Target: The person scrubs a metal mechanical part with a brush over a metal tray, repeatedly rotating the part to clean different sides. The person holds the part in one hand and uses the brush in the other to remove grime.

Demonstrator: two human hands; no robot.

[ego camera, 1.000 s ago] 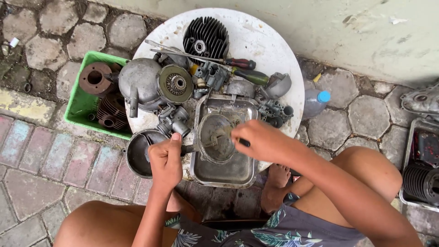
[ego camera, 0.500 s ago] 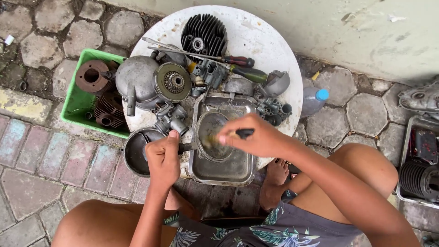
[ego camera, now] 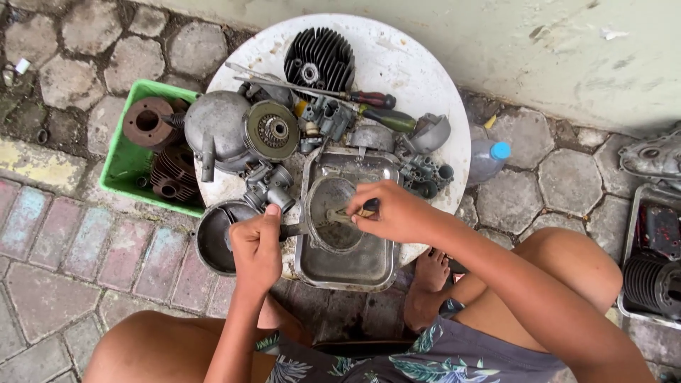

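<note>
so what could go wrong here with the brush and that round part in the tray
1. The left hand steadies the round part only at its edge while the right hand works a brush inside; it could slip.
2. The tray overhangs the table edge and might tip.
3. Crowded parts near the carburettor could get knocked off.

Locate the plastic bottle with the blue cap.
In the head view, the plastic bottle lies on the paving stones at the round white table's right edge, near the wall.
</note>
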